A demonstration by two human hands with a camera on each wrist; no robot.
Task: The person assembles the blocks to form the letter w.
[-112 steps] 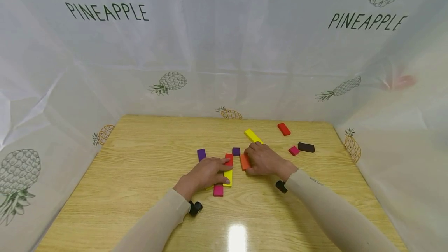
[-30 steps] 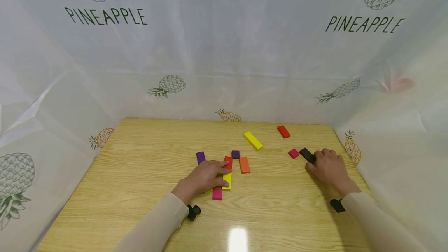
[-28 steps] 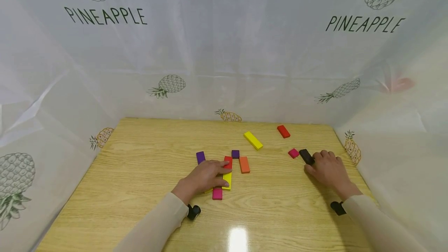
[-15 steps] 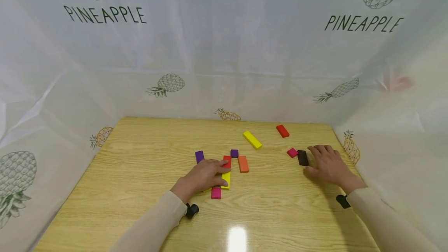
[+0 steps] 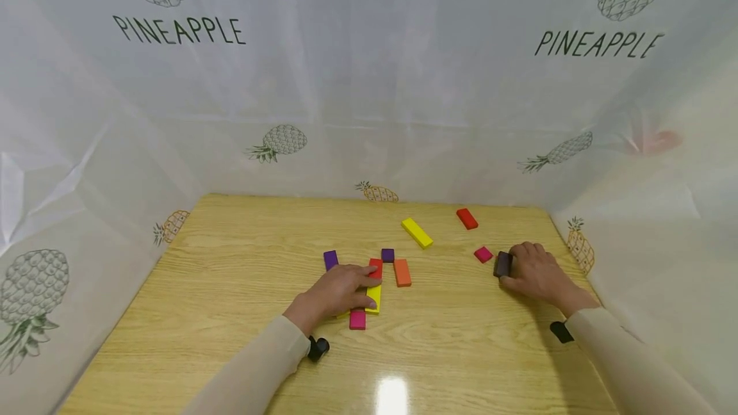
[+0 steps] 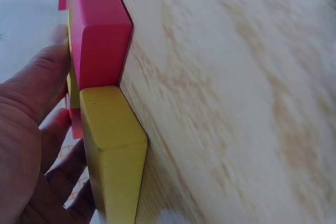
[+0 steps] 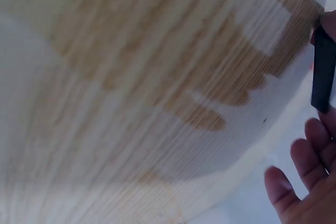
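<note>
My left hand [image 5: 336, 290] lies over a group of flat coloured blocks, fingers spread across a red block [image 5: 376, 263] and a yellow block [image 5: 374, 293]. A pink block [image 5: 357, 321] and a purple block [image 5: 330, 259] poke out from beneath it. In the left wrist view, a yellow block [image 6: 116, 150] and the pink block [image 6: 104, 30] lie end to end beside the hand. Over on the right, my right hand [image 5: 539, 274] pinches a black block [image 5: 503, 264] by its two ends between thumb and fingers. The right wrist view shows that black block [image 7: 324, 69] at its edge.
On the wooden table [image 5: 259, 229], a small dark purple block [image 5: 388, 255] and an orange block [image 5: 402, 273] lie right of the group. Farther back are a yellow block [image 5: 417, 232] and a red block [image 5: 467, 218]. A pink block [image 5: 483, 254] sits near the black one.
The right hand has moved from the orange block to the black block at the right. The black block has turned from crosswise to nearly upright in view and is now pinched. The left hand stays put.
</note>
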